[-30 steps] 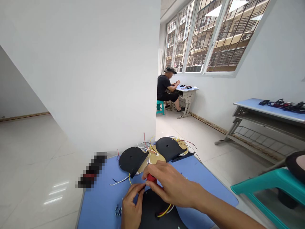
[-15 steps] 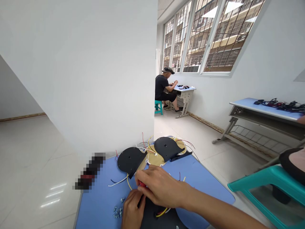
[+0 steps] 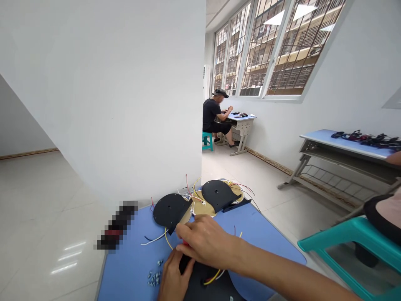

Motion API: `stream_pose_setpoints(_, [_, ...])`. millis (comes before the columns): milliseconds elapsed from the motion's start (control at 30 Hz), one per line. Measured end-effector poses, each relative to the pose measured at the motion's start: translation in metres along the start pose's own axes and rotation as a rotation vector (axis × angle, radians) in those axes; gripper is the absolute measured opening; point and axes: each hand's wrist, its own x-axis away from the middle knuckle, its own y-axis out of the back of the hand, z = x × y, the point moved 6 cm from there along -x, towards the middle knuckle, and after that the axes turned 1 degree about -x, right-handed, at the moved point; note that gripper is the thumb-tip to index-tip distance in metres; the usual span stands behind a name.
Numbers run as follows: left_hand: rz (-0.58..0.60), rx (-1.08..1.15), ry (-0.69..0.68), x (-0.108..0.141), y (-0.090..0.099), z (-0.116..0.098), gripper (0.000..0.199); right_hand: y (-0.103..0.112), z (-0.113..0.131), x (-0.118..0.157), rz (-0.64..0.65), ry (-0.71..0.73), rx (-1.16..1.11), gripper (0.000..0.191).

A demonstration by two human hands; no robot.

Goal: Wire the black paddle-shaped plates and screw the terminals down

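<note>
A person (image 3: 213, 113) sits on a teal stool (image 3: 207, 141).

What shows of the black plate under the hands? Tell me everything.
The black plate looks matte and smooth, its right side curved. Yellow, red and white wires come out of a hole in it. It is over the blue table, its near part cut off by the picture. The left hand is at its left side; the right hand hides its far part.
</note>
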Motion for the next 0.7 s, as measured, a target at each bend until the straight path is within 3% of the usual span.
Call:
stream_pose_setpoints(133, [0.119, 0.119, 0.253, 0.004, -0.010, 0.017, 0.029, 0.005, 0.000, -0.001, -0.032, 0.005, -0.005, 0.016])
stream_pose_setpoints(267, [0.144, 0.140, 0.346, 0.008, -0.015, 0.023, 0.032, 0.007, 0.006, 0.000, 0.007, 0.095, 0.019, 0.010])
stream_pose_setpoints(367, [0.137, 0.148, 0.365, 0.009, -0.016, 0.024, 0.031, 0.007, 0.001, 0.000, 0.018, 0.009, 0.093, 0.014])
stream_pose_setpoints(533, [0.160, 0.180, 0.344, 0.007, -0.017, 0.019, 0.032, 0.011, 0.010, 0.002, 0.055, 0.115, 0.047, 0.010])
stream_pose_setpoints(700, [0.170, 0.178, 0.318, 0.005, -0.015, 0.015, 0.029, 0.013, 0.008, 0.000, 0.052, 0.066, 0.089, 0.016])
